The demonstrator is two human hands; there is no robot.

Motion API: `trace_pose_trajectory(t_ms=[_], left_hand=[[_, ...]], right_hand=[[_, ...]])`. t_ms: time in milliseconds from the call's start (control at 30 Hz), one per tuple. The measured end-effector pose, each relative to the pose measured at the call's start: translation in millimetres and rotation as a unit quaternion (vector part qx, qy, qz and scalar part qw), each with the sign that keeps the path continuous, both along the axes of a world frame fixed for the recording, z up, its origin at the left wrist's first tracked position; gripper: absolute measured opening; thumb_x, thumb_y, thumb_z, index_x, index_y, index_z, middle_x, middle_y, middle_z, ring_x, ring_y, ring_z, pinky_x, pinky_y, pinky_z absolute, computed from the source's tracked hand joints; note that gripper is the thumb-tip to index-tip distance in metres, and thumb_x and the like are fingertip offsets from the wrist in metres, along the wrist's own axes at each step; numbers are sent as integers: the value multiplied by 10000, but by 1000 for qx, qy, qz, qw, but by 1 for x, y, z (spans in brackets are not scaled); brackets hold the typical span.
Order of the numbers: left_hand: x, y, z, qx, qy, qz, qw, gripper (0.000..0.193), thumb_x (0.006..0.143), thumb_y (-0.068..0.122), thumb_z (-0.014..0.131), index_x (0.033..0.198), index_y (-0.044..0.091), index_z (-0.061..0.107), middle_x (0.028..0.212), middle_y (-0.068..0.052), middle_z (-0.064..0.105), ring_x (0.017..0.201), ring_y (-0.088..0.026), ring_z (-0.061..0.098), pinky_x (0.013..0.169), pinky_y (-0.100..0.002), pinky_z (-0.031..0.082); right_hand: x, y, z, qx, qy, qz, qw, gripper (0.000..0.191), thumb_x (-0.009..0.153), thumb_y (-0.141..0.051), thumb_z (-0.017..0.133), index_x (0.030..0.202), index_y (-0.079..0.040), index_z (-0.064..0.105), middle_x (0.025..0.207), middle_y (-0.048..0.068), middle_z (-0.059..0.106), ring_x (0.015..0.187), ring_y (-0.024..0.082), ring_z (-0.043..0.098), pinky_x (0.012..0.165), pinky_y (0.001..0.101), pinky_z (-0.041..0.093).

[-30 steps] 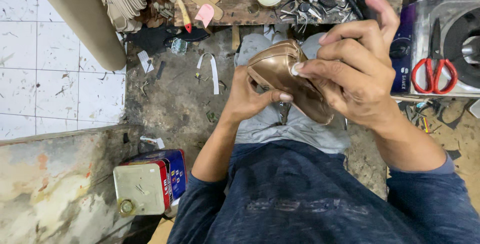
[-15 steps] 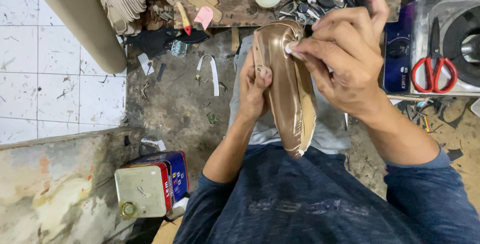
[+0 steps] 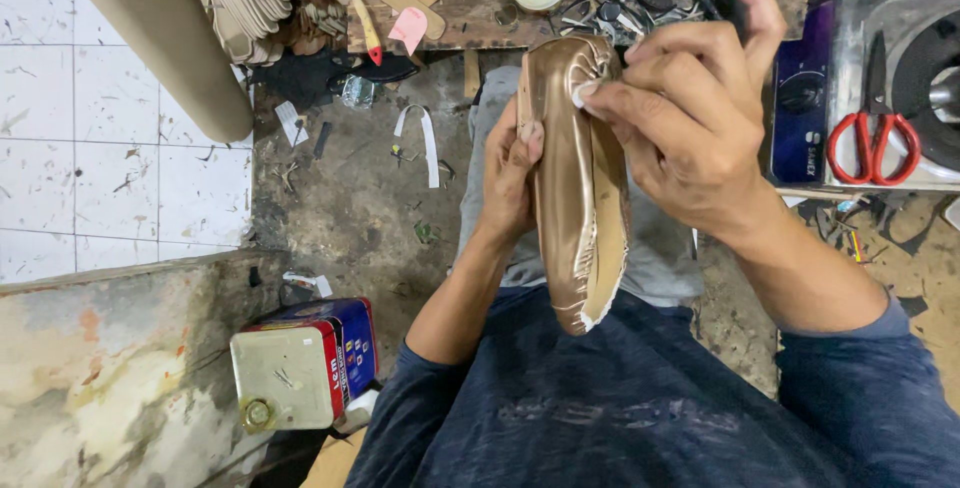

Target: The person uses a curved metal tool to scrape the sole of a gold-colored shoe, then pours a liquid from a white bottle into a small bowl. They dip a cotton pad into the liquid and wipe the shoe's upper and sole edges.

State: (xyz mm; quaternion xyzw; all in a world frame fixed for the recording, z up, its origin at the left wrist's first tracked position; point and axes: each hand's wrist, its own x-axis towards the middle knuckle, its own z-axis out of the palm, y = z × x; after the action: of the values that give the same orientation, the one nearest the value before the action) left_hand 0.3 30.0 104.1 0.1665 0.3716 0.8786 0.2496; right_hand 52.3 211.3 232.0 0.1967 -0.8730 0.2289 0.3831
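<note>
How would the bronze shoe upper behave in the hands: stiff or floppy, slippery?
The bronze shoe upper probably holds its shape, standing long and straight between left hand and right hand. Its glossy skin looks slippery; gathered toe pleats suggest pliable material.

Both my forearms reach forward from rolled-up dark blue sleeves. My left hand [image 3: 510,173] is curled, palm turned inward, thumb tip pressed flat and fingers wrapped out of sight. My right hand [image 3: 680,118] sits higher and closer to me, wrist bent, fingers bunched and pinching downward at their tips, index finger raised above the rest.
</note>
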Motion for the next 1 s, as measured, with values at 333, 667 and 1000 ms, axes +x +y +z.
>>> trace_pose_trajectory(t_ms=[333,667,1000], left_hand=[[-8,-2,6,-39,-8,-1,999,626,1059,340,663,1530,-15,454,1312,-92,649,1113,-151,654,976,-308,551],[-12,-2,4,-30,1,-36,999,681,1039,390,679,1529,-19,439,1352,-101,633,1189,-166,645,1058,-323,529],[-15,-2,8,-35,-9,-67,997,893,965,547,690,1597,2,373,1434,-120,587,1268,-192,616,1101,-341,507]], right_hand=[[3,4,-7,30,-20,23,999,151,860,-34,866,1001,-28,814,865,61,640,1032,298,643,1158,691,250],[4,2,-1,18,-24,35,999,180,887,-11,815,1064,-38,794,986,49,664,1104,286,612,1199,677,234],[1,8,7,16,-39,-39,998,123,906,-36,849,1010,-34,782,1000,57,664,1160,310,586,1155,595,243]])
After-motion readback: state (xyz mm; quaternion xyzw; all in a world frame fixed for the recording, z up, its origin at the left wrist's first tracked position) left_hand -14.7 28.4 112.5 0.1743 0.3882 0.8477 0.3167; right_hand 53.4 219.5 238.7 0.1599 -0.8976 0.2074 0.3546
